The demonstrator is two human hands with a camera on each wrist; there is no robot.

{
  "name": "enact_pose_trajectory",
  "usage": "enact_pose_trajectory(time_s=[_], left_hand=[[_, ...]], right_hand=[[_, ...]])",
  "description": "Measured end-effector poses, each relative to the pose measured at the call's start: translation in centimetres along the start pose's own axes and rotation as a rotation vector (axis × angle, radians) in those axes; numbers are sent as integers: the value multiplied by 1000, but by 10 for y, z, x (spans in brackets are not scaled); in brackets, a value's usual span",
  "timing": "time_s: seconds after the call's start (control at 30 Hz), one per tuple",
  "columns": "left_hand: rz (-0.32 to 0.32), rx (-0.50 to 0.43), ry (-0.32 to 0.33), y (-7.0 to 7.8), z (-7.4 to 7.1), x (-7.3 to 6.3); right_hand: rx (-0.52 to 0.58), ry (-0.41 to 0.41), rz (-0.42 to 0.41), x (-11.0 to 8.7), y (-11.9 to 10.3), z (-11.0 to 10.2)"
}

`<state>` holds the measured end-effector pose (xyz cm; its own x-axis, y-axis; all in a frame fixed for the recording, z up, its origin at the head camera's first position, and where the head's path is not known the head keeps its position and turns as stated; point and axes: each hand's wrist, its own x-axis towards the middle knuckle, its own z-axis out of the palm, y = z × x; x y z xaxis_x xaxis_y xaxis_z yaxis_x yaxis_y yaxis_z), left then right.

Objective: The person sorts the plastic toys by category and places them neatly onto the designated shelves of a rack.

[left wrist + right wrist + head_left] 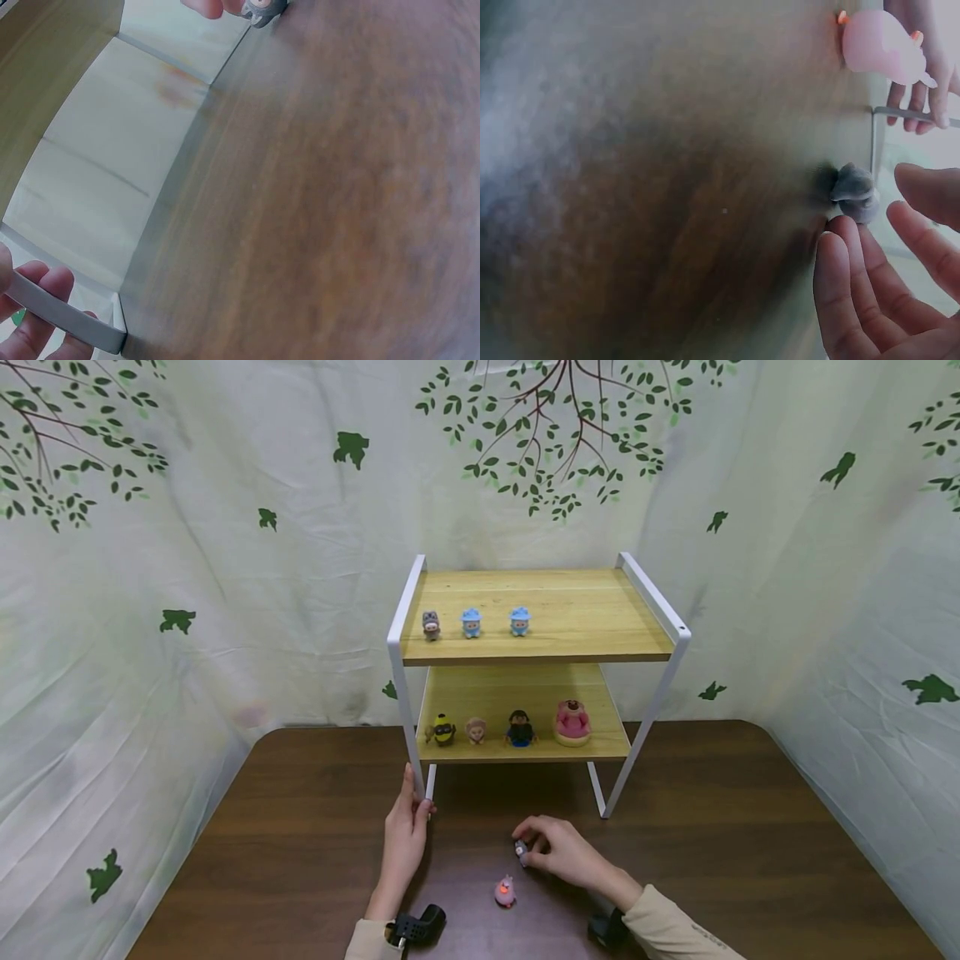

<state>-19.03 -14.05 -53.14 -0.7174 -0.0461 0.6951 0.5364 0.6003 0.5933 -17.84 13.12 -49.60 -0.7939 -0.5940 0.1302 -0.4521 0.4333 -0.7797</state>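
My left hand (407, 827) grips the front left leg (67, 315) of a two-tier shelf, its fingers wrapped behind the white metal. Lower on the table, my right hand (555, 852) has its curved fingers around a small grey figurine (855, 193). In the right wrist view a slim gap shows between the thumb tip and this figurine, while the other fingertips are right at its side. Nearer to me stands a pink figurine (505, 892) with orange details, between the two hands and touched by neither.
Three small figurines stand on the upper wooden board (577, 610), a grey one (431, 626) and two with blue hats. The lower board (495, 685) bears several more, including a pink bear (572, 723) at the right. A leaf-print cloth (300, 568) encloses the brown table (750, 843).
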Motion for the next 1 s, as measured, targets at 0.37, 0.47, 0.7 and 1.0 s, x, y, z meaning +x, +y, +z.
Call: enact_pose_trajectory(time_s=[0.37,0.47,0.7,1.0], left_hand=[[0,-7,-1,1,0,0],[11,-11,5,0,0,0],[10,-8,9,1,0,0],[9,-10,9,0,0,-1]], right_hand=[[-23,-23,9,1,1,2],[-23,-21,0,1,2,3],[-32,-16,-15,1,2,3],[-2,-13,-6,-1,3,3]])
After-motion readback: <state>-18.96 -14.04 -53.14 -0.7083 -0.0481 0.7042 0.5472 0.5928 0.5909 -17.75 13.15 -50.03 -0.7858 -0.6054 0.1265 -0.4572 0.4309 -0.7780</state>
